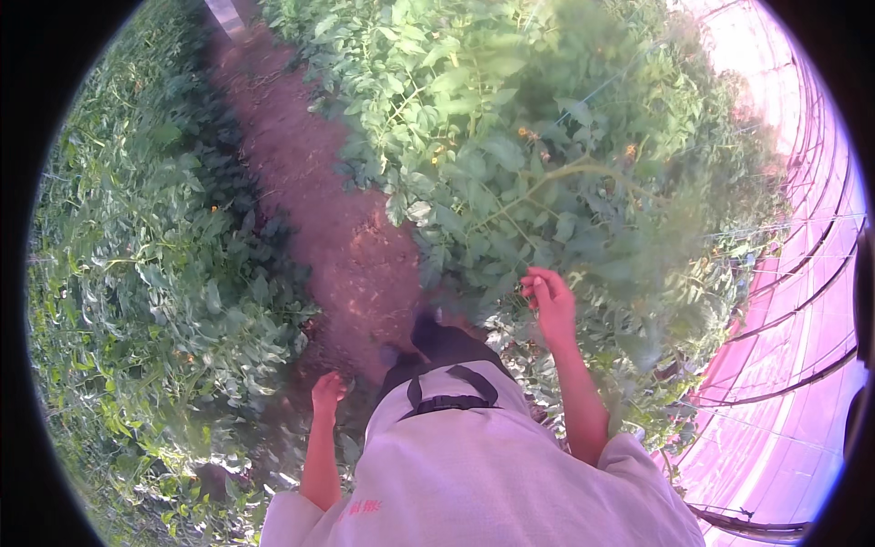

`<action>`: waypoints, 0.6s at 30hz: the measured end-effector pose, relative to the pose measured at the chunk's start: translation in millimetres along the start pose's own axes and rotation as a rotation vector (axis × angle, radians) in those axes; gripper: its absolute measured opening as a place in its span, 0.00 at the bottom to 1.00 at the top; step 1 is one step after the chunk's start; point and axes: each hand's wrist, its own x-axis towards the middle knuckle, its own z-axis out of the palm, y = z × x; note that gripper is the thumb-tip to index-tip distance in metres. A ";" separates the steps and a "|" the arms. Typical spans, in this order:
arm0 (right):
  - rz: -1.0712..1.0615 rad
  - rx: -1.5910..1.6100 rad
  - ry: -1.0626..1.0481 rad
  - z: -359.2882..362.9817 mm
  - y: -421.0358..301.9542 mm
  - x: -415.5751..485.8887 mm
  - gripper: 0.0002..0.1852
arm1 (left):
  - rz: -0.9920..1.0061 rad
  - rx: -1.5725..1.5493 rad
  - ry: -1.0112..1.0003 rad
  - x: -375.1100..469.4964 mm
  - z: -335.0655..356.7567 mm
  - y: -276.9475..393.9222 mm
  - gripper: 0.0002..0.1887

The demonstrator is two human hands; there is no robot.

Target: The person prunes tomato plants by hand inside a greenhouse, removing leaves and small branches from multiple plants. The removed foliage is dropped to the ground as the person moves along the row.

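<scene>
My right hand (548, 294) is raised at the edge of the tomato plants (506, 198), its fingers bent close to the thumb near some leaves; whether something thin is between them cannot be told. Low at my left side hangs my left hand (329, 391), fingers curled, beside the left row of plants (171, 273). Nothing can be made out in it. Small yellow flowers (525, 132) show among the leaves on the right, where a pale green stem arches over the foliage.
A bare dirt path (321, 184) runs ahead between the rows, with a pale post (225, 17) at its far end. Curved ribs and plastic sheeting (772, 369) form a greenhouse wall at the right. Thin strings (601, 85) cross above the right-hand plants.
</scene>
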 end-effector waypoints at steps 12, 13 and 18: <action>-0.118 0.410 0.469 -57.6 -32.5 178.6 0.33 | 0.328 0.255 -0.526 24.4 259.1 272.1 0.19; -0.093 0.439 0.476 -60.1 -31.7 192.9 0.34 | 0.370 0.261 -0.574 18.9 279.1 294.2 0.19; -0.019 0.438 0.473 -48.0 -55.9 234.9 0.27 | 0.512 0.293 -0.720 -4.5 352.5 380.6 0.20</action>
